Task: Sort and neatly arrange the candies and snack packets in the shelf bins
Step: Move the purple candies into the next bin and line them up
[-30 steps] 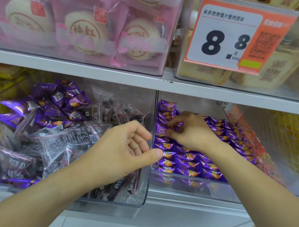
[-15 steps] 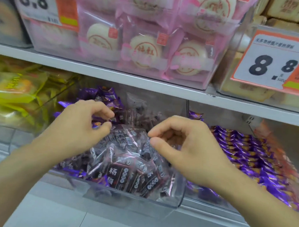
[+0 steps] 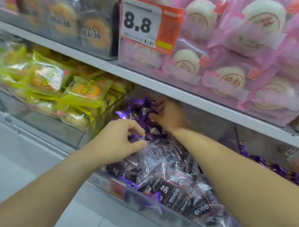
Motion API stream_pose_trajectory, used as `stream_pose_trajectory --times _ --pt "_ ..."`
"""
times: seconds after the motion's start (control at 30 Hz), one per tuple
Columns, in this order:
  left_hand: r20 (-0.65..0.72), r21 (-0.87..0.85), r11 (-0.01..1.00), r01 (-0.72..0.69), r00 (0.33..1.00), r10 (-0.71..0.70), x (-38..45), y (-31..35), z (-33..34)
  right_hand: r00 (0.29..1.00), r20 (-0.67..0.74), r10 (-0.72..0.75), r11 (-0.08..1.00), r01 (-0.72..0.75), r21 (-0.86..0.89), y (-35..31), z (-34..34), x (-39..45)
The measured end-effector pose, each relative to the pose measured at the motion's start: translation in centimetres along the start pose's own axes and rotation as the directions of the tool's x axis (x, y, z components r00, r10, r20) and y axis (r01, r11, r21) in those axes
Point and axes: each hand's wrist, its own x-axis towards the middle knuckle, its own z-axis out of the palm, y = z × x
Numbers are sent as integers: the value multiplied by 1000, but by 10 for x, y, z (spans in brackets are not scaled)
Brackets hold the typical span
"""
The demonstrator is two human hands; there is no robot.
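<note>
Two kinds of sweets share one clear bin (image 3: 155, 208) on the lower shelf: purple-wrapped candies (image 3: 138, 110) heaped at the back and dark plum packets (image 3: 168, 184) piled loosely in front. The right hand (image 3: 168, 114) reaches deep under the shelf edge, fingers curled round purple candies. The left hand (image 3: 123, 140) pinches a small purple candy above the dark packets. Sorting looks barely under way: a few purple candies lie among the dark packets at the front, and nothing here is in rows. Yellow packets (image 3: 82, 92) fill the bin to the left.
</note>
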Motion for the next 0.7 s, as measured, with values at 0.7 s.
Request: stream_pose_trajectory --times 0.7 --pt "-69 -779 598 186 924 -377 -10 15 -30 909 153 -388 727 201 656 -57 -40 -78"
